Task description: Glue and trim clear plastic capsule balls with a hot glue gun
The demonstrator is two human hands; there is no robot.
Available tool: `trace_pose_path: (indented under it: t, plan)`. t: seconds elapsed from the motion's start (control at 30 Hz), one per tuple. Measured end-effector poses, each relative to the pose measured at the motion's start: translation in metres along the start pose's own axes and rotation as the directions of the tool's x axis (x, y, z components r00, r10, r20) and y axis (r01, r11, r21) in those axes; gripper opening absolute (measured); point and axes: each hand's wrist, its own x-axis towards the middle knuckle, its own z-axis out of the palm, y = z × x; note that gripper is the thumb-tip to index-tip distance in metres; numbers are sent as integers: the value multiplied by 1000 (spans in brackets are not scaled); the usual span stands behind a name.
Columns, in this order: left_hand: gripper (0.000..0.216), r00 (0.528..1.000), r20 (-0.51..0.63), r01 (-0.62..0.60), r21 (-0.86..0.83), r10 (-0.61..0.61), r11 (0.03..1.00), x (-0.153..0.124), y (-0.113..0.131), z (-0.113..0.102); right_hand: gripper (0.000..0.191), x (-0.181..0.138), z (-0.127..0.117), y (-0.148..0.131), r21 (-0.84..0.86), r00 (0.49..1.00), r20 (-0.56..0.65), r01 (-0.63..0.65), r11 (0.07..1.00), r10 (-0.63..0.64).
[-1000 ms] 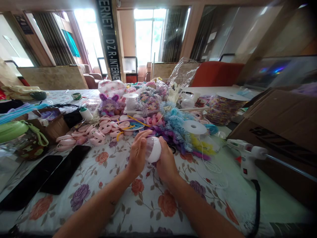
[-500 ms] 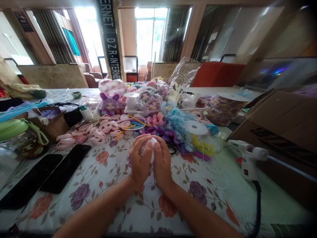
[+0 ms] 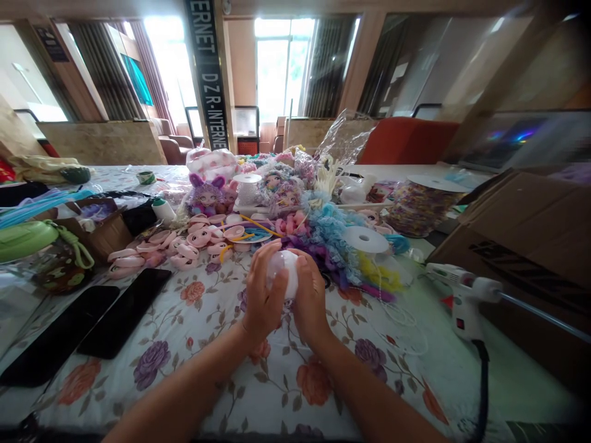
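Both my hands hold a white ball (image 3: 286, 274) just above the floral tablecloth (image 3: 217, 363), near the middle of the table. My left hand (image 3: 262, 294) wraps its fingers over the ball's left and front side. My right hand (image 3: 310, 296) cups it from the right with fingers curled on top. Most of the ball is hidden behind my fingers. Right behind my hands lie fluffy purple, blue and yellow trims (image 3: 339, 246) and several pink doll faces (image 3: 184, 246).
A white hot glue gun (image 3: 464, 295) stands at the right with its black cord, beside cardboard boxes (image 3: 521, 240). Two black phones (image 3: 87, 320) lie at the left. A white spool (image 3: 365, 239), doll heads (image 3: 205, 194) and plastic bags crowd the back.
My hands have closed around the white ball and turned it; a second ago my left fingers were stretched out beside it. The ball has stayed in about the same place.
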Motion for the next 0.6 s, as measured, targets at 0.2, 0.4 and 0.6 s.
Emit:
trace_pose_path:
  t: [0.2, 0.4, 0.6]
  plan:
    - [23, 997, -12, -71, -25, 71, 997, 3, 0, -1, 43, 1, -2, 5, 69, 996, 65, 52, 996, -56]
    - [25, 993, -80, 78, -60, -83, 995, -4, 4, 6, 34, -6, 2, 0, -115, 973, -5, 229, 967, -231]
    - [24, 989, -76, 121, -82, -127, 989, -10, 4, 10, 35, -9, 0, 6, -160, 981, -52, 178, 971, -188]
